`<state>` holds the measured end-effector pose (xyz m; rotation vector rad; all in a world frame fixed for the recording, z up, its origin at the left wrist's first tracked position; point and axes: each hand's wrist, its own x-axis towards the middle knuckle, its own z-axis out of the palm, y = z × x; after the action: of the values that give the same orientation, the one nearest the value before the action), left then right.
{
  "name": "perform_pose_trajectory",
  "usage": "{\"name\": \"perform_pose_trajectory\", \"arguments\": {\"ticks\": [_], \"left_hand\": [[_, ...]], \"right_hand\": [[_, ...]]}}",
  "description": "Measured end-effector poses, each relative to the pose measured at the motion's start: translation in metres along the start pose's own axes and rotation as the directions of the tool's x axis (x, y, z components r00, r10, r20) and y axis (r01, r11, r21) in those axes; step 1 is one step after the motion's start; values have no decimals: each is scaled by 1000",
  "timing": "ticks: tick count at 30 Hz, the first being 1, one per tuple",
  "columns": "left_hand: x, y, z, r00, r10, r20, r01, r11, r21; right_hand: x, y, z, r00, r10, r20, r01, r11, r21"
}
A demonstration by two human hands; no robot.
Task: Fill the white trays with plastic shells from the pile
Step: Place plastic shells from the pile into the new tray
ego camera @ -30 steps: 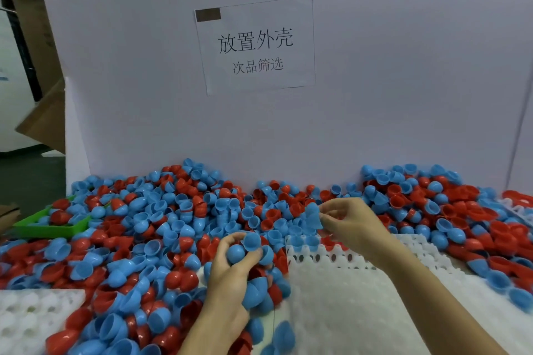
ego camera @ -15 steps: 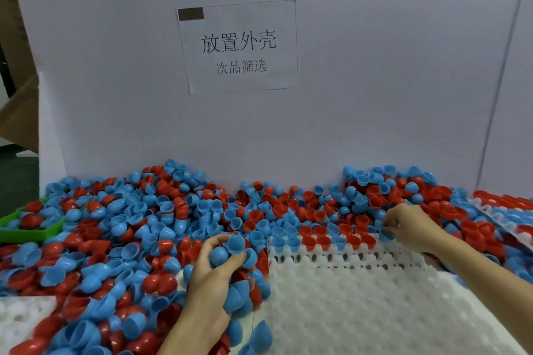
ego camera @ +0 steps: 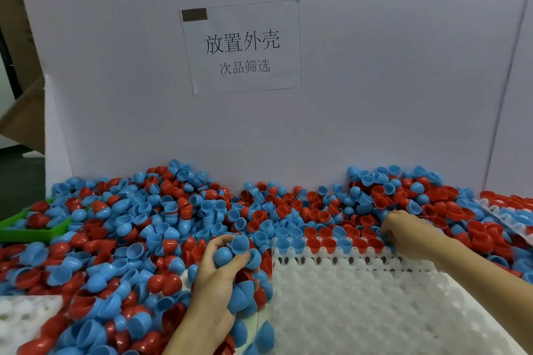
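White board walls point(ego camera: 375, 81) close off the back of the desk, with a printed paper notice point(ego camera: 242, 46) taped at the upper centre of the frame. At the lower right lies the white tray point(ego camera: 360, 305), its sockets bare except for the far row, where blue and red shells point(ego camera: 326, 243) already sit. The pile point(ego camera: 161, 225) of loose blue and red shells banks around it across the middle of the frame. The right hand point(ego camera: 403, 232) is curled at the right end of that filled row, seemingly seating a shell; what it pinches I cannot tell. The left hand point(ego camera: 222, 265), at the tray's left edge, clutches a cluster of blue shells. Filling looks barely begun; next would come feeding shells across into the second row. A green bin point(ego camera: 31, 232) and another white tray point(ego camera: 20, 317) sit at the left.
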<state>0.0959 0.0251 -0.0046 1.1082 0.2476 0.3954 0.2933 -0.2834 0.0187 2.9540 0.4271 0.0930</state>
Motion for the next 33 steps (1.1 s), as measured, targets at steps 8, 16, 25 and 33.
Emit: {"name": "perform_pose_trajectory", "arguments": {"ticks": [8,16,25,33], "left_hand": [[-1,2,2,1000,-9,-19,8,1000,-22],[0,1,3,999,-2,-44,1,1000,-31],[4,-4,1,998,34,-56,-34,999,-8],[5,-1,3,994,7,-105,-13,998,-54]], "right_hand": [[-3,7,-4,1000,0,28,0,1000,-9],[-15,-29,-39,982,-123,-142,135,988,80],[-78,-184,-87,793,-461,-398,609,611,507],[-75,-211,-75,877,-375,-301,469,804,365]]}}
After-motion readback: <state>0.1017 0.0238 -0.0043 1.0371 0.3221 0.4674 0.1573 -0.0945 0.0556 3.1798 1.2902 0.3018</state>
